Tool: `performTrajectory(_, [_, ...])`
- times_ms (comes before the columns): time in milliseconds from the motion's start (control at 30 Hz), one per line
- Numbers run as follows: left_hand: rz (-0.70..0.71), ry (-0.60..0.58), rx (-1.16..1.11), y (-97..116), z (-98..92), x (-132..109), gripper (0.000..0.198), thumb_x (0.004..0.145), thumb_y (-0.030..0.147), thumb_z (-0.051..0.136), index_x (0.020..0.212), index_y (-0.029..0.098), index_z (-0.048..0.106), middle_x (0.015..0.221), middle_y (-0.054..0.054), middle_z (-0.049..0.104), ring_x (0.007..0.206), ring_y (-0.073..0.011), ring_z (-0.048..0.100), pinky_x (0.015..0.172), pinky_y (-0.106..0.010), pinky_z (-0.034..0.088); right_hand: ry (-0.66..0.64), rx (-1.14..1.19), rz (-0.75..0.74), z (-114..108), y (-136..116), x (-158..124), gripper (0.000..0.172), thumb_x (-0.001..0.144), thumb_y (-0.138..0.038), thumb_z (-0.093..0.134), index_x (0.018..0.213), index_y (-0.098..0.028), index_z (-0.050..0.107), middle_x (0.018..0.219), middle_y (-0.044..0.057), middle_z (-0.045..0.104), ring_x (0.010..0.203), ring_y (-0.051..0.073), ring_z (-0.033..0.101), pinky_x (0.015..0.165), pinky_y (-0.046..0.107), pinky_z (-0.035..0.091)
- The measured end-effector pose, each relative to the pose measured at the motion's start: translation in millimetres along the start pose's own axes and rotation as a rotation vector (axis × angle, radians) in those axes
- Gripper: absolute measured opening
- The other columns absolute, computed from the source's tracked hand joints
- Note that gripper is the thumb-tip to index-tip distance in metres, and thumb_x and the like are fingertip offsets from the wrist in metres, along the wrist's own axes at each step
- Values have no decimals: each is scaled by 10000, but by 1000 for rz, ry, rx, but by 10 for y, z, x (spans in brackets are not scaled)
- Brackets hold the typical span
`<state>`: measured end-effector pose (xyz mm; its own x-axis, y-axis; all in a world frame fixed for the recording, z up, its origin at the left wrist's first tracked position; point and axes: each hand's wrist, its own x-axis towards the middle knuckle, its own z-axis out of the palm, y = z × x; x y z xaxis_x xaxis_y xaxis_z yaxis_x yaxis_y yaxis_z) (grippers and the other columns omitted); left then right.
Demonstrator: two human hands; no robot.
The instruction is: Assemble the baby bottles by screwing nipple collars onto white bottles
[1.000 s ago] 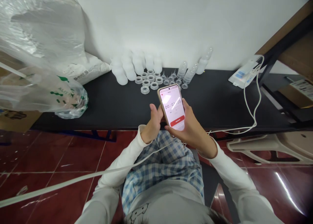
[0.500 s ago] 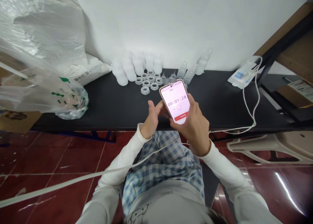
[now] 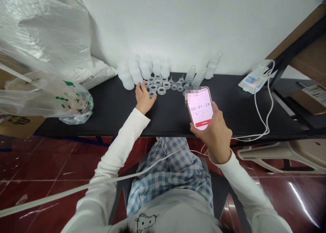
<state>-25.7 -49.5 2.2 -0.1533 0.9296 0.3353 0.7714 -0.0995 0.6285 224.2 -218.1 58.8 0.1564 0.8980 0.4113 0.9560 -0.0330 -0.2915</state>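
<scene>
My right hand [image 3: 215, 133] is closed round a phone [image 3: 201, 107] whose pink screen shows a timer; it hovers over the front of the black table [image 3: 114, 107]. My left hand [image 3: 144, 98] reaches out over the table, fingers spread, its tips at a clear plastic ring [image 3: 152, 93]. More rings [image 3: 160, 85] lie just beyond, with small clear funnel-shaped pieces [image 3: 177, 85] to their right. White plastic bottles [image 3: 142, 70] stand in a row against the wall, and clear bottles [image 3: 201, 75] lean beside them.
A large clear plastic bag [image 3: 38, 56] and a smaller printed bag [image 3: 68, 104] fill the table's left end. A white power strip [image 3: 253, 79] with a white cable [image 3: 265, 114] lies at the right. A brown shelf frame [image 3: 300, 39] stands further right.
My left hand has let go of the phone and reached forward to the rings. My right hand has carried the phone to the right.
</scene>
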Motion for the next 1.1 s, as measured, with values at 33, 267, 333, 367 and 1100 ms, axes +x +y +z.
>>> performTrajectory(33, [2, -14, 24, -2, 29, 28, 817, 801, 305, 678, 1511, 102, 327, 1594, -282, 279, 1532, -440, 260, 1260, -591, 212, 0, -20, 15, -4, 42, 1, 920, 782, -485, 668, 1558, -181, 280, 1274, 186, 608, 1132, 366, 620, 662, 410, 603])
performTrajectory(267, [1, -15, 74, 18, 141, 37, 539, 842, 266, 558, 1357, 131, 475, 1446, -276, 432, 1407, -441, 418, 1165, -633, 330, 78, -88, 44, -41, 305, 11, 906, 816, -466, 634, 1579, -161, 253, 1380, 221, 564, 1229, 386, 579, 721, 444, 612])
performTrajectory(333, [-3, -8, 91, 26, 155, 11, 461, 855, 295, 552, 1287, 143, 512, 1369, -263, 474, 1336, -442, 471, 1124, -638, 369, 110, -83, 59, -41, 331, 16, 920, 822, -483, 626, 1590, -160, 234, 1397, 229, 549, 1254, 404, 568, 741, 463, 612])
performTrajectory(367, [0, -6, 101, 28, 161, -2, 432, 861, 310, 550, 1259, 146, 522, 1341, -257, 485, 1311, -441, 485, 1109, -638, 383, 124, -75, 64, -42, 330, 17, 928, 822, -490, 626, 1593, -159, 228, 1405, 233, 541, 1266, 412, 563, 751, 472, 611])
performTrajectory(1100, [153, -149, 217, 108, 123, -129, 337, 879, 245, 539, 1196, 129, 541, 1265, -231, 522, 1215, -418, 530, 1039, -566, 427, -163, -66, 53, -110, 660, 148, 959, 743, -499, 711, 1563, -156, 352, 1408, 209, 584, 1233, 419, 616, 765, 476, 590])
